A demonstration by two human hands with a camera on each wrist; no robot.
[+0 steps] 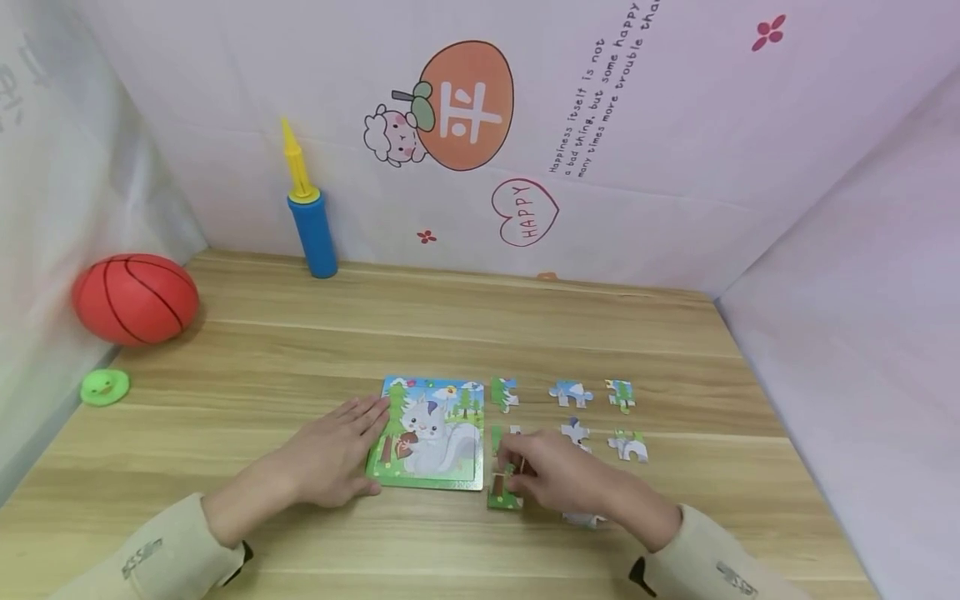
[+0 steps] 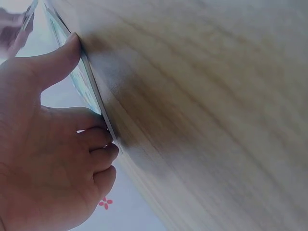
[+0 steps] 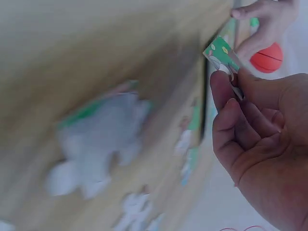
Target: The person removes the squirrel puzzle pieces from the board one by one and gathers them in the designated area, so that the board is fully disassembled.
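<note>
A square picture board (image 1: 442, 446) with a grey squirrel holding an acorn lies on the table. My left hand (image 1: 333, 454) rests along its left edge, fingers extended and thumb near the lower corner; in the left wrist view the thumb and fingers (image 2: 98, 139) touch the board's rim. Right of the board, my right hand (image 1: 558, 471) pinches a jigsaw puzzle piece (image 3: 221, 52), green with flowers, between thumb and fingers. In the head view the held puzzle piece (image 1: 504, 492) is partly covered by the fingers.
Loose puzzle pieces lie right of the board, among them a tree piece (image 1: 621, 395), a blue-and-white piece (image 1: 572, 392) and a tail piece (image 1: 630, 446). Farther off are a red ball (image 1: 137, 300), a green duck toy (image 1: 105, 387) and a blue-yellow hand pump (image 1: 313, 233).
</note>
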